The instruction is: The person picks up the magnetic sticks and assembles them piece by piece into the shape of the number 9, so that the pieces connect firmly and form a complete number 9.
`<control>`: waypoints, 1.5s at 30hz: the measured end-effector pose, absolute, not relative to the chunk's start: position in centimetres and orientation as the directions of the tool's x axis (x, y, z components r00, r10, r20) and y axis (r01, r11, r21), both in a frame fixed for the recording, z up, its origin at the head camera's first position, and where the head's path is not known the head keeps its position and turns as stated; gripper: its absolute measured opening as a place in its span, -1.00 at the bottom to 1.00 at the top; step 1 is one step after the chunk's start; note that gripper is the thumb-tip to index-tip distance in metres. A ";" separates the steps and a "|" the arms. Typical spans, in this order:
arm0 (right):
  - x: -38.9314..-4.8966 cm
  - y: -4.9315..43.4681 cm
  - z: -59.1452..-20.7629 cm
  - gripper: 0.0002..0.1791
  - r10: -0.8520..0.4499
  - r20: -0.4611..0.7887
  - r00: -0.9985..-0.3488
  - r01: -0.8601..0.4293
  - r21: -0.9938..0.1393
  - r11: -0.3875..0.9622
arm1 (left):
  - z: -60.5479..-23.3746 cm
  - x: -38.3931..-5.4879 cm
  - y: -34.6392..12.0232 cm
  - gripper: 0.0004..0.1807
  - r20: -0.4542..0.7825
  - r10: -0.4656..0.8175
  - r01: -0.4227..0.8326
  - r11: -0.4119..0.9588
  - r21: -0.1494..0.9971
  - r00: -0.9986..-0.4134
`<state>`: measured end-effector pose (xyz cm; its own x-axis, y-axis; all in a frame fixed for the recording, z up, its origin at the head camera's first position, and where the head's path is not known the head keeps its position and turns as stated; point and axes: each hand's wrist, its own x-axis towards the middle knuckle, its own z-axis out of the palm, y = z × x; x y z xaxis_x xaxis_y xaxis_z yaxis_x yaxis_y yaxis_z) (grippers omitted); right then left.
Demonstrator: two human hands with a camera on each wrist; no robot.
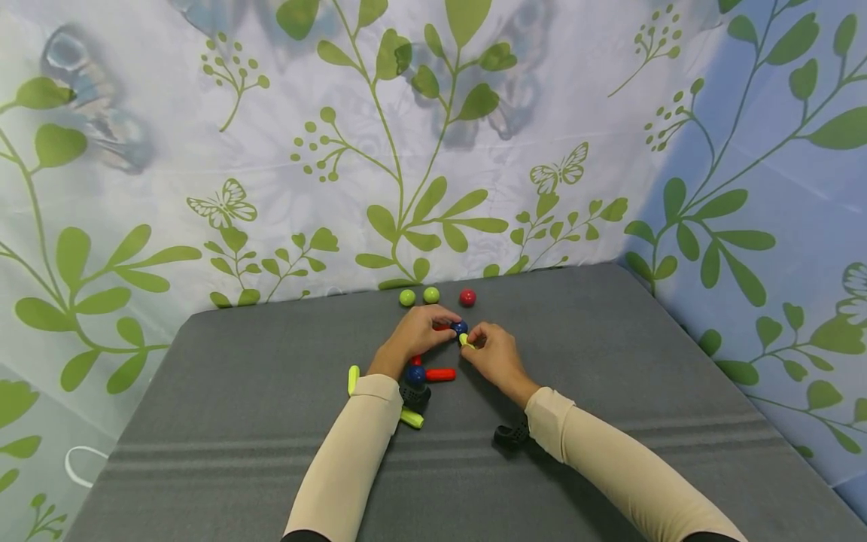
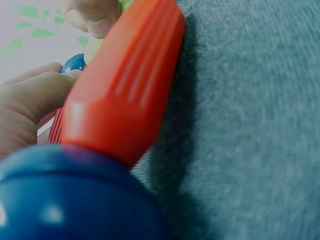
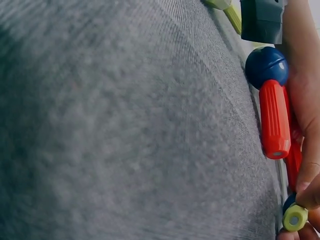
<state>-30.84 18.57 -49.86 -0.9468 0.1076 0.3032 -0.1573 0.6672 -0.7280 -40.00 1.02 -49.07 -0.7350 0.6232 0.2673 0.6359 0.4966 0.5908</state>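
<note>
My left hand (image 1: 421, 331) holds a glossy blue ball (image 1: 460, 327) with thumb and fingers. A red rod (image 1: 442, 327) shows by that ball, partly covered by the hand. My right hand (image 1: 496, 352) pinches a short yellow-green rod (image 1: 465, 341) against or very near the ball; contact cannot be made out. In the right wrist view, the yellow-green rod (image 3: 295, 218) shows a grey round tip in front of the blue ball. Below the left hand lies a second blue ball (image 1: 416, 374) with a ribbed red rod (image 1: 441, 374) sticking out to the right.
Two green balls (image 1: 431, 295) and a red ball (image 1: 467, 297) sit along the table's back. Yellow-green rods (image 1: 412, 418) lie beside and partly under the left forearm. Dark wrist cameras (image 1: 512, 436) hang below both wrists. A patterned cloth (image 1: 433, 150) rises behind the grey table (image 1: 271, 421).
</note>
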 end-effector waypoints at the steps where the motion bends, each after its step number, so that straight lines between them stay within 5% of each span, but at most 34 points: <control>1: -30.8 18.5 -49.8 -0.83 0.110 0.302 -0.947 -0.155 -0.730 0.666 | -49.1 -40.0 1.0 -0.70 0.268 0.621 0.635 0.498 0.590 -0.736; 34: -31.0 17.6 -49.9 -0.80 0.072 0.239 -0.968 -0.139 -0.758 0.638 | -49.2 -40.0 0.5 -0.69 0.270 0.623 0.636 0.494 0.593 -0.734; 45: -33.9 19.1 -48.4 -0.86 0.095 0.287 -0.953 -0.144 -0.706 0.693 | -48.1 -38.8 -0.7 -0.64 0.282 0.611 0.635 0.497 0.591 -0.740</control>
